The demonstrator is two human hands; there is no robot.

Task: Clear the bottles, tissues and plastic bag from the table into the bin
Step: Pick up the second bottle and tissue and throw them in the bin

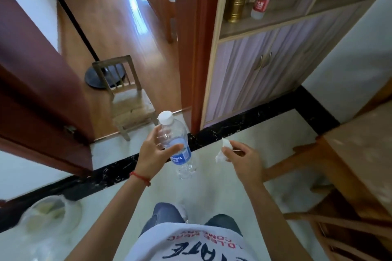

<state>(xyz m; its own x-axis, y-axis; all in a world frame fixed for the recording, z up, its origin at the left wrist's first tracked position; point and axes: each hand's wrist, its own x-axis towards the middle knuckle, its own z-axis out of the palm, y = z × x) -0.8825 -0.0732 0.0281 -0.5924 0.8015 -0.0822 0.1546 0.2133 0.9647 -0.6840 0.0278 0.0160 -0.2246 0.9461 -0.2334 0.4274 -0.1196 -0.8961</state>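
Off to the right, just the corner of the wooden desk (pixel 358 144) is seen, and a white bag-lined bin (pixel 51 216) sits on the floor at lower left. A clear plastic water bottle with a white cap and blue label (pixel 176 144) is gripped mid-air by the left hand (pixel 152 154), fingers curled round it. A small crumpled white tissue (pixel 223 151) is pinched in the right hand (pixel 244 158).
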